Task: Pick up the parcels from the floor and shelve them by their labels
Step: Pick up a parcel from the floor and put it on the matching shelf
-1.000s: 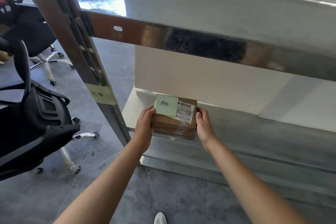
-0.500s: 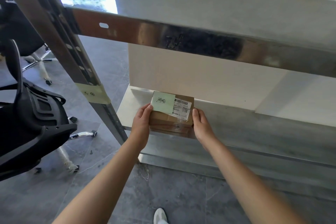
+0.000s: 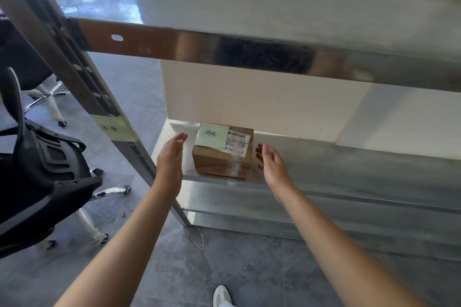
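Parcel (image 3: 222,154) sits on lower shelf (image 3: 349,164); both hands (image 3: 170,157) clear.

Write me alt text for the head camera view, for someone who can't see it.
A small cardboard parcel with a green note sits near the left end of a metal rack's lower shelf, with the left hand and right hand open on either side, not touching it. A black office chair stands on the grey floor to the left.

Grey stone floor (image 3: 237,269), black chair (image 3: 42,182)
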`<state>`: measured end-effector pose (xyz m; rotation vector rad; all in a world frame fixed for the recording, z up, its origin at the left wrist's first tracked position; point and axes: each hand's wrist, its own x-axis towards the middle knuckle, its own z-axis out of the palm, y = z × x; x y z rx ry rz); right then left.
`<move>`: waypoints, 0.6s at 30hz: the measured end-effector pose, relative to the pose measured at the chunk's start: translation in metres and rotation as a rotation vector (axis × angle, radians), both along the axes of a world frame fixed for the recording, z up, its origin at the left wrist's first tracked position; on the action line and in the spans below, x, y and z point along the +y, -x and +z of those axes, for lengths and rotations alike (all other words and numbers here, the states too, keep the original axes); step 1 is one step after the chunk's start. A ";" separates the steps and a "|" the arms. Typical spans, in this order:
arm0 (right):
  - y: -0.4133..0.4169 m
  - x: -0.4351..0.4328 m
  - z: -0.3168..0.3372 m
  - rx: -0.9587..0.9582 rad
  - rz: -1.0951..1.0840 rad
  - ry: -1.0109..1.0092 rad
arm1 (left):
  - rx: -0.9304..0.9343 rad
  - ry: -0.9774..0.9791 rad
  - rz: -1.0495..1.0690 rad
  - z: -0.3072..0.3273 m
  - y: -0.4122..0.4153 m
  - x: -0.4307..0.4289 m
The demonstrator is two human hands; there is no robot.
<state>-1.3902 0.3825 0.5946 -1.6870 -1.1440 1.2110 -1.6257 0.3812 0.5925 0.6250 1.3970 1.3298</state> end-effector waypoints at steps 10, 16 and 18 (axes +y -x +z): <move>-0.047 -0.026 0.027 -0.067 0.033 -0.129 | 0.305 -0.245 0.016 0.055 -0.079 -0.053; -0.116 -0.048 0.055 -0.132 -0.018 -0.283 | 0.736 -0.421 -0.388 0.061 -0.177 -0.068; -0.147 -0.061 0.065 -0.168 -0.060 -0.304 | 0.904 -0.498 -0.503 0.065 -0.216 -0.069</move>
